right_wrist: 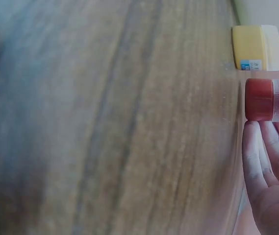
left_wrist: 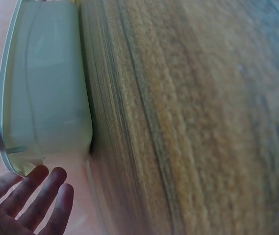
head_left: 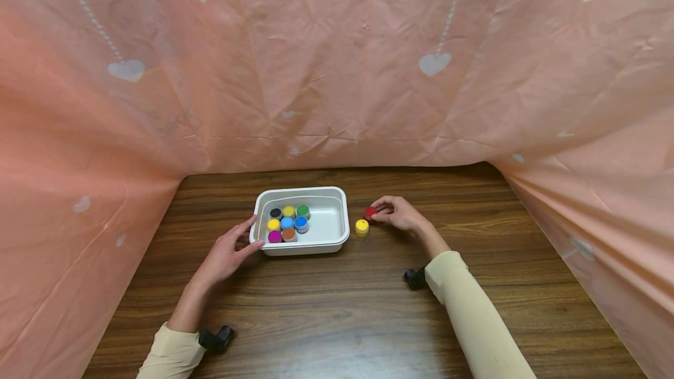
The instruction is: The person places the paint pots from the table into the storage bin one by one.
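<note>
A white plastic tray (head_left: 321, 247) stands on the table, with several small paint jars of different colours grouped in its left half. My left hand (head_left: 226, 256) holds the tray by its near left corner; in the left wrist view the thumb is on the rim and the other fingers (left_wrist: 41, 196) spread by the outer wall. To the right of the tray, my right hand (head_left: 399, 213) holds a red paint jar (right_wrist: 259, 100) between thumb and fingertips. The red jar (head_left: 370, 213) is upright at table level. A yellow paint jar (head_left: 361, 228) stands close beside it, nearer the tray.
The wooden table (head_left: 316, 303) runs back to a pink curtain (head_left: 337, 75) with white hearts, which also hangs along both sides. Inside the tray are a green jar (head_left: 302, 211), a magenta jar (head_left: 275, 237) and a brown jar (head_left: 289, 235), among others.
</note>
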{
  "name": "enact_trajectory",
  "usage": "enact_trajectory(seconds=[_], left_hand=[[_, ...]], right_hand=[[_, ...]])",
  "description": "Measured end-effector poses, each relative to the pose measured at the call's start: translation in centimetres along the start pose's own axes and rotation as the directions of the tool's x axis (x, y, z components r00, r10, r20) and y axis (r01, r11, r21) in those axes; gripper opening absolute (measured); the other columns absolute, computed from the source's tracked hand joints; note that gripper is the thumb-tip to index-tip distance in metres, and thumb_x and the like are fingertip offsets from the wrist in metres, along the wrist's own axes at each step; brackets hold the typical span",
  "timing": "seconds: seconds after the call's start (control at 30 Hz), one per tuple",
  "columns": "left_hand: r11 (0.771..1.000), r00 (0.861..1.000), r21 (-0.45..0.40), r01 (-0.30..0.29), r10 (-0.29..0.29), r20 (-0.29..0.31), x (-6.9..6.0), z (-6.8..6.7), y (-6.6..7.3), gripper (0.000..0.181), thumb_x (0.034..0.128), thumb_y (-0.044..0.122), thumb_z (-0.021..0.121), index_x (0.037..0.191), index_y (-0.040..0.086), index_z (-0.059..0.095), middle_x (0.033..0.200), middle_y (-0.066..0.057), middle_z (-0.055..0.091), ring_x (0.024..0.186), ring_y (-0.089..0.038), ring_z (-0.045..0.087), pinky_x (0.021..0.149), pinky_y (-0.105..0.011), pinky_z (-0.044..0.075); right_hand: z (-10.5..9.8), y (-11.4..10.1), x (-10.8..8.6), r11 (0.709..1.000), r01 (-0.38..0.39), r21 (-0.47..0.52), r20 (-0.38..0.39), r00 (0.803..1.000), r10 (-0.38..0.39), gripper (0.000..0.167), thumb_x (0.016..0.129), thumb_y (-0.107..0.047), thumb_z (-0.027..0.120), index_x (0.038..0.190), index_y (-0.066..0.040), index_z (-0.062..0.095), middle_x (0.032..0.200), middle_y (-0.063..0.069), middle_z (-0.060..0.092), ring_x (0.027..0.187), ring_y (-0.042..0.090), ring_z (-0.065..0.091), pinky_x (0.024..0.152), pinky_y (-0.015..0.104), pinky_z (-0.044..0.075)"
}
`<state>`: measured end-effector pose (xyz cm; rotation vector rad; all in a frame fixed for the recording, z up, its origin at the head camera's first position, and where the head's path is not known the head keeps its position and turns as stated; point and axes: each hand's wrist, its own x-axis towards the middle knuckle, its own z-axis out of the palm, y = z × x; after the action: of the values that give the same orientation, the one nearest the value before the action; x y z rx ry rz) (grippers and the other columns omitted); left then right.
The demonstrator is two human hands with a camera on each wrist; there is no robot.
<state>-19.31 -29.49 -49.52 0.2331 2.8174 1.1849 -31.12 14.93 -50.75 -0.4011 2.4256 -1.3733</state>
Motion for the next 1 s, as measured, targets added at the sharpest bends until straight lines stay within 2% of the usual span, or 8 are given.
enact_trajectory(seconds=[0.27, 0.53, 0.67, 1.0], left_hand=[[1.0, 1.0, 0.001, -0.002, 0.002, -0.01, 0.1, 0.0, 0.0, 0.075, 0.1001, 0.047, 0.066, 0.162, 0.016, 0.037, 0.142, -0.02, 0.059, 0.117, -0.033, 0.066, 0.101, -0.055, 0.054], [1.0, 1.0, 0.003, -0.006, 0.006, -0.007, 0.0, 0.0, 0.0, 0.075, 0.1003, 0.047, 0.065, 0.162, 0.016, 0.036, 0.143, -0.02, 0.058, 0.117, -0.034, 0.065, 0.102, -0.055, 0.054], [1.0, 1.0, -0.001, -0.008, 0.008, -0.006, 0.0, 0.0, 0.0, 0.076, 0.1003, 0.048, 0.065, 0.162, 0.015, 0.036, 0.143, -0.02, 0.058, 0.118, -0.034, 0.065, 0.101, -0.055, 0.054], [1.0, 1.0, 0.004, -0.01, 0.01, -0.008, 0.0, 0.0, -0.1, 0.076, 0.1003, 0.047, 0.066, 0.162, 0.015, 0.036, 0.145, -0.021, 0.057, 0.117, -0.034, 0.066, 0.101, -0.054, 0.055]], right_hand=[[-0.4, -0.8, -0.1, 1.0, 0.016, 0.023, -0.037, 0.999, -0.015, 0.033, 0.097, -0.01, 0.074, 0.126, 0.003, 0.066, 0.119, 0.02, 0.069, 0.107, 0.027, 0.067, 0.086, 0.024, 0.053], [-0.9, -1.7, -0.3, 0.998, 0.057, -0.031, -0.072, 0.996, -0.059, 0.034, 0.097, -0.015, 0.075, 0.126, 0.001, 0.067, 0.118, 0.02, 0.071, 0.108, 0.03, 0.069, 0.087, 0.026, 0.054], [-1.3, -2.4, -0.6, 0.997, 0.075, -0.022, -0.073, 0.994, -0.076, 0.037, 0.097, -0.016, 0.075, 0.128, 0.001, 0.066, 0.119, 0.021, 0.071, 0.111, 0.033, 0.068, 0.088, 0.027, 0.054], [-1.3, -3.6, -1.0, 0.995, 0.103, -0.013, -0.072, 0.992, -0.104, 0.037, 0.098, -0.017, 0.074, 0.129, 0.001, 0.065, 0.119, 0.02, 0.072, 0.112, 0.031, 0.069, 0.088, 0.027, 0.055]])
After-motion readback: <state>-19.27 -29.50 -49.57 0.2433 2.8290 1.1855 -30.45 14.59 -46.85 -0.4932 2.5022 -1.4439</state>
